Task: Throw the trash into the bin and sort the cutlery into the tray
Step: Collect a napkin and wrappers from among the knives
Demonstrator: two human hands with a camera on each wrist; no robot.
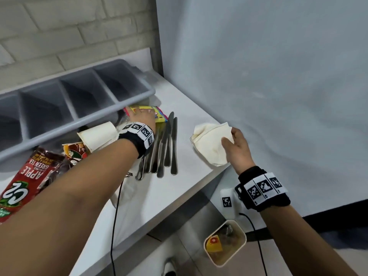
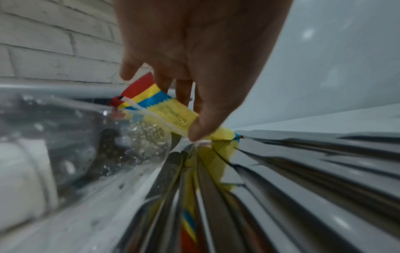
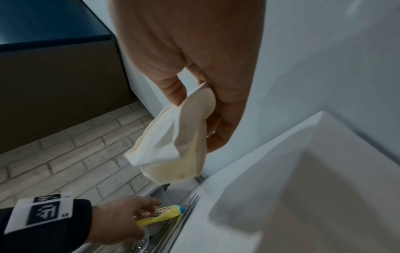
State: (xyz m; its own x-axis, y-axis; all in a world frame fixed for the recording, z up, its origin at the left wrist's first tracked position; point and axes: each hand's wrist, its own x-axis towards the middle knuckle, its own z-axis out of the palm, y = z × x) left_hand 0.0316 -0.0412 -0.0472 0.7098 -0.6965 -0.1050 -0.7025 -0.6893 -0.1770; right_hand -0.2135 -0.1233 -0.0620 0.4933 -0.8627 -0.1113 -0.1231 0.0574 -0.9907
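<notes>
My left hand (image 1: pixel 143 118) reaches past the knives, and its thumb and fingers (image 2: pixel 194 131) pinch a yellow snack wrapper (image 1: pixel 159 115) (image 2: pixel 173 113) lying at the blades' tips. Several steel knives (image 1: pixel 173 148) (image 2: pixel 303 171) lie side by side on the white table (image 1: pixel 183 96). My right hand (image 1: pixel 231 136) (image 3: pixel 194 95) holds a crumpled white napkin (image 1: pixel 209 144) (image 3: pixel 168 142) just above the table's right edge. The grey cutlery tray (image 1: pixel 83 122) with several compartments stands tilted at the back left. A cream bin (image 1: pixel 244 239) holding trash sits on the floor below the table edge.
Left of the knives lie a tipped paper cup (image 1: pixel 97 136), a clear plastic bottle (image 2: pixel 86 137), a red apple green tea bottle (image 1: pixel 29 176) and a small red-green wrapper (image 1: pixel 74 154). A brick wall runs behind the tray; a pale wall stands to the right.
</notes>
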